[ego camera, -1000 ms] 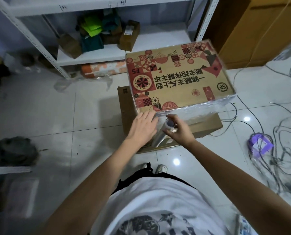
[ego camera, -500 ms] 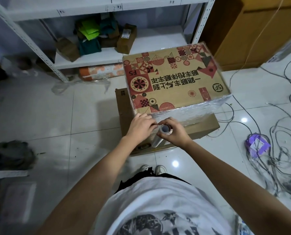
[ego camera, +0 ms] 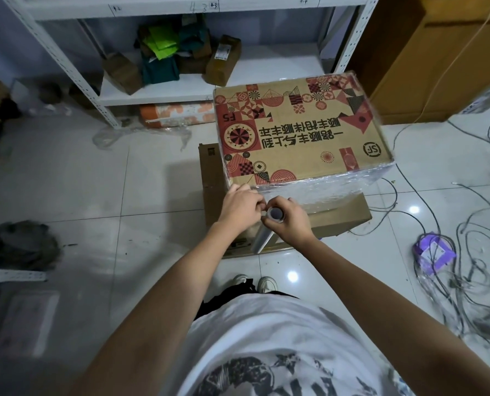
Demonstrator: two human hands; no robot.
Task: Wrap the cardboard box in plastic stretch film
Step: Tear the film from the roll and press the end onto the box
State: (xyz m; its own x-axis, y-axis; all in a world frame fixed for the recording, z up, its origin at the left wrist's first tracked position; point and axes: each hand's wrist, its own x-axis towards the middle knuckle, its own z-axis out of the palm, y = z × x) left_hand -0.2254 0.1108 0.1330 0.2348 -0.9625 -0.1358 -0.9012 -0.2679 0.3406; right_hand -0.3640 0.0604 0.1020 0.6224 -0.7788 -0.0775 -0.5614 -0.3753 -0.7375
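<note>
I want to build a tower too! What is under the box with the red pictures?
Under the patterned box sits a plain brown box on the tiled floor. Only its left side and front edge show; the rest is covered, also by both hands.

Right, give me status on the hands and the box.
Right hand grips film roll. Left hand at box near corner, grip unclear. Film on near side. Cables on floor to the right.

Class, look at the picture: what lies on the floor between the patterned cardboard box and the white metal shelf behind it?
In the head view, a crumpled sheet of clear plastic film lies on the tiles between the box and the shelf, with an orange-and-white roll under the shelf.
</note>
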